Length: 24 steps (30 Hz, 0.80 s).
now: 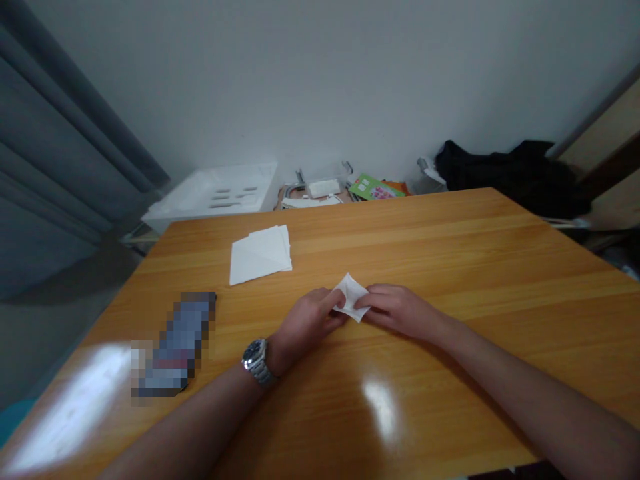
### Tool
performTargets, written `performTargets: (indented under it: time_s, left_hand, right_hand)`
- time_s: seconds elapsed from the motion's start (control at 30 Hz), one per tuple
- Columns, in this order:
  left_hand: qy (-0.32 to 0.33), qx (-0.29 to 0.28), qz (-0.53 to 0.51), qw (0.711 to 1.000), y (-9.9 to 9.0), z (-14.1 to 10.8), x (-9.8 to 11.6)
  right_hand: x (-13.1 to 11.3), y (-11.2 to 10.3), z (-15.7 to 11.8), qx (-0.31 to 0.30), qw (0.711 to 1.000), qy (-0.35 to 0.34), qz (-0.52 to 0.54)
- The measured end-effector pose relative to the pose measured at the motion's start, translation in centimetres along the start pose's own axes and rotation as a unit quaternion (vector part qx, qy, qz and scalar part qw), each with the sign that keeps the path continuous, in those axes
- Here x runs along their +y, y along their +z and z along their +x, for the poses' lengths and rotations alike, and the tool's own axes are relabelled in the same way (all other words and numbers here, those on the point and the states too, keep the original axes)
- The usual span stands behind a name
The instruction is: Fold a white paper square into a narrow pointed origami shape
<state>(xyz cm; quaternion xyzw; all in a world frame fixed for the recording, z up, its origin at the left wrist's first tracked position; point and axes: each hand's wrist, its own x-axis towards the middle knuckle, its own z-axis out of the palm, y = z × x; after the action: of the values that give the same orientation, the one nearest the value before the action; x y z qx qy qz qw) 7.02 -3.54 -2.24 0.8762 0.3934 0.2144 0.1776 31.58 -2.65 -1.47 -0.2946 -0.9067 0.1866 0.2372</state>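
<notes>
The small folded paper [353, 289] sits between the two hands, near the middle of the table [450, 267], one corner pointing to twelve o'clock and another towards six. The left hand [310, 319] grasps it at its nine o'clock side, thumb laid on top; the right hand [403, 310] has its fingertips on the three o'clock side. It should be almost weightless and soft, with a little spring where layers double up, and it would likely crease or tear before it slipped. The side corners look the best places to take hold, pinched lightly between thumb and finger, since a firm press in the hollow-looking middle could crush it. From there, a few flat white sheets [260, 255] lie towards ten o'clock, and a dark, oblong object [183, 337] lies between eight and nine; pixelation covers it, so I can't tell what it is. The left fingers beneath the paper are partly hidden by the hand itself, and the right thumb can't be made out, so how firmly either side is pinched is uncertain. The inner folds wash out in white. Beyond the table's far edge, its rim cuts off the lower part of a green booklet [373, 188] just past twelve and a black cloth [505, 177] towards two.
</notes>
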Motion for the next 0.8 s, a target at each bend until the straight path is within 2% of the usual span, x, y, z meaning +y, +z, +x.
performTargets:
  time_s: [0.37, 0.5, 0.67, 0.8]
  left_hand:
    - [-0.043, 0.021, -0.055, 0.997, 0.0, 0.2, 0.5]
    - [-0.069, 0.035, -0.087, 0.993, 0.0, 0.2, 0.7]
    - [-0.112, 0.062, -0.175, 0.976, 0.2, 0.3, 0.8]
    - [-0.119, 0.086, -0.251, 0.957, 0.4, 0.7, 0.9]
  right_hand:
    - [-0.9, 0.3, 0.5, 0.041, 0.994, 0.072, 0.077]
    - [-1.2, 0.3, 0.6, 0.054, 0.985, 0.129, 0.104]
    - [-1.0, 0.6, 0.6, 0.078, 0.967, 0.192, 0.150]
    - [-0.7, 0.8, 0.6, 0.096, 0.946, 0.232, 0.205]
